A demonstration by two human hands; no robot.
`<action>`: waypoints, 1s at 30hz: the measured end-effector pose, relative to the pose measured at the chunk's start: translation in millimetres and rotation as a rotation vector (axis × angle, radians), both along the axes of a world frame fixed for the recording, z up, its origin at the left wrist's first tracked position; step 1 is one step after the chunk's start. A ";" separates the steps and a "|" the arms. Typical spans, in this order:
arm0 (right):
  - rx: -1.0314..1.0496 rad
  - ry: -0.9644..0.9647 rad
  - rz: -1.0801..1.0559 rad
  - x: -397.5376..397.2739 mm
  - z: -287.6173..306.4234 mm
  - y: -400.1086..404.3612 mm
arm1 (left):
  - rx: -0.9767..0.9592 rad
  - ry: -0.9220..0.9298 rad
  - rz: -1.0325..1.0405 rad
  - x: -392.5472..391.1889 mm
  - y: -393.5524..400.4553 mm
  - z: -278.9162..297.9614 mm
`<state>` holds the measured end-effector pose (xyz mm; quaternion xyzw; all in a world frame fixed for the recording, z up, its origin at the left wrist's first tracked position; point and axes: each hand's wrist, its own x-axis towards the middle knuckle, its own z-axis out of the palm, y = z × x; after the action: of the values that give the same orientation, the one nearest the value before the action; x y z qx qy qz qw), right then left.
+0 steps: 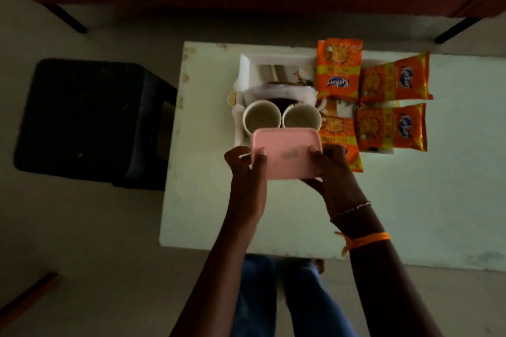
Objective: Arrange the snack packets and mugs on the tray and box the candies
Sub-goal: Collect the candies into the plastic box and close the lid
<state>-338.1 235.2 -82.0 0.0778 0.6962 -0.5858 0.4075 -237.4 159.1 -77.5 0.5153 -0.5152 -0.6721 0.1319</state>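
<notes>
A pink lidded box (pixel 286 153) is held above the near edge of the white tray (pixel 246 68). My left hand (pixel 245 172) grips its left side with the thumb on the lid. My right hand (pixel 332 169) grips its right side. Two white mugs (pixel 261 117) (pixel 301 116) stand side by side in the tray just beyond the box. Several orange snack packets (pixel 338 68) (pixel 394 78) (pixel 391 127) lie on the tray's right half; one (pixel 338 128) is partly hidden by my right hand. No candies are visible.
The tray rests on a white table (pixel 410 200). A third mug (pixel 232 97) peeks out at the tray's left edge. A dark stool (pixel 90 120) stands left of the table. My legs in jeans (pixel 273 295) show below the table's near edge.
</notes>
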 end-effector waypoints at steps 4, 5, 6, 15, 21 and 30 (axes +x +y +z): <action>-0.036 0.167 0.034 -37.7 6.6 -36.6 | -0.184 0.023 -0.048 -42.6 -50.0 5.9; -0.023 0.198 0.035 -47.5 6.0 -44.3 | -0.203 0.016 -0.062 -52.0 -60.8 6.7; 0.002 0.225 0.043 -57.8 4.7 -51.9 | -0.202 0.009 -0.071 -61.1 -71.8 6.9; 0.259 0.547 0.253 -147.4 -22.9 -118.8 | -0.243 -0.150 -0.270 -142.4 -161.5 -18.8; 0.484 0.543 0.381 -178.7 -62.6 -141.9 | -0.295 -0.331 -0.409 -164.5 -178.6 -49.9; 0.568 0.591 0.539 -180.5 -91.5 -134.6 | -0.418 -0.506 -0.667 -162.8 -174.6 -74.3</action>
<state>-518.6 100.7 -173.5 -0.1667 0.9097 -0.2434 0.2923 -400.3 -15.5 -151.8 0.4315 -0.7932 -0.4126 -0.1202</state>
